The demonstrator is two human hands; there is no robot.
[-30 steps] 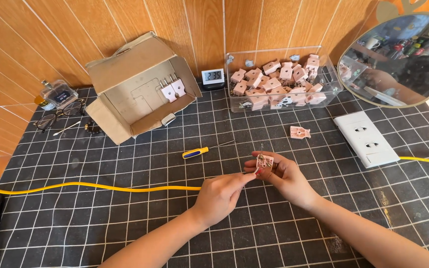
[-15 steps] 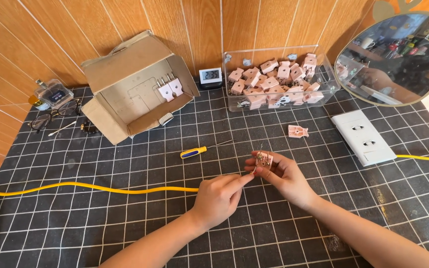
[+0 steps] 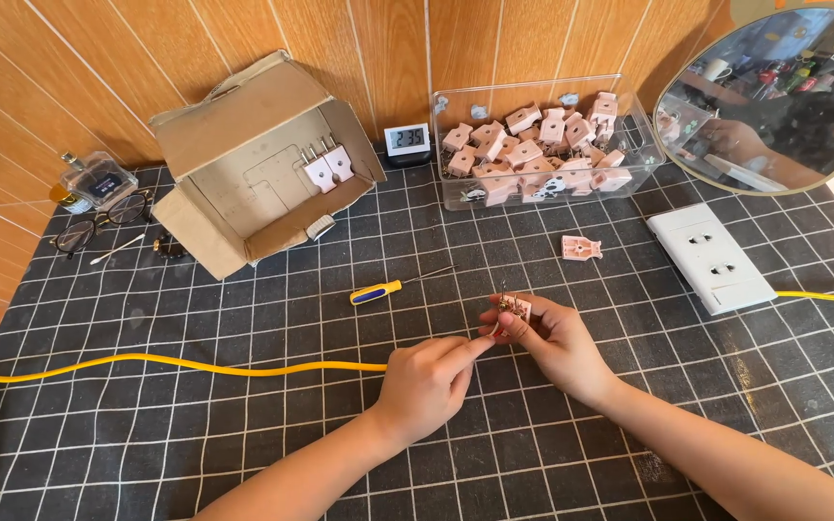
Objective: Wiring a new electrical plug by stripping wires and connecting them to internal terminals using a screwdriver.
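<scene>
over the middle of the counter, the right hand pinches a small pink plug part. the left hand pinches the yellow wire end against it. fitting the wire looks under way; next needs careful, steady pushing.

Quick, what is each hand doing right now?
Left hand: pinched shut on the yellow cable end.
Right hand: shut on a small pink plug part.

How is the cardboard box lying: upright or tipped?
Tipped on its side: the cardboard box has its opening facing the camera, showing two pink plugs inside.
</scene>
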